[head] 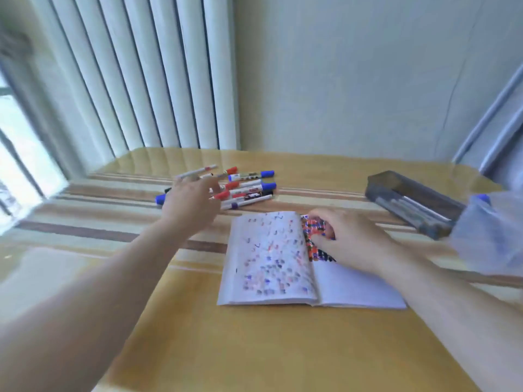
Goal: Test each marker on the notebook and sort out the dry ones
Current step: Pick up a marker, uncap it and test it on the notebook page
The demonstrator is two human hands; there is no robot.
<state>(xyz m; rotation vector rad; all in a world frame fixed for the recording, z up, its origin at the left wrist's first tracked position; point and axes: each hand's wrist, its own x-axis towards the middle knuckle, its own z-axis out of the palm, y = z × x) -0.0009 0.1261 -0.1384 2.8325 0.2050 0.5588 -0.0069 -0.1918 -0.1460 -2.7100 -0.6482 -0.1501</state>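
Observation:
An open notebook [268, 258] lies on the table, its left page covered in small red, blue and black test marks. My right hand [351, 239] rests on the top of the right page, fingers bent, over a dense patch of scribbles. A pile of several capped markers [249, 188] with red, blue and black caps lies beyond the notebook. My left hand [189, 205], blurred, reaches over the left side of that pile with fingers spread. One white marker [198, 171] lies just past its fingertips; I cannot tell if they touch it.
A dark transparent tray [410, 202] holding a few markers stands at the right of the yellow striped table [254, 349]. A blurred pale blue object [489, 227] sits at the right edge. Vertical blinds [141, 80] and a wall stand behind the table.

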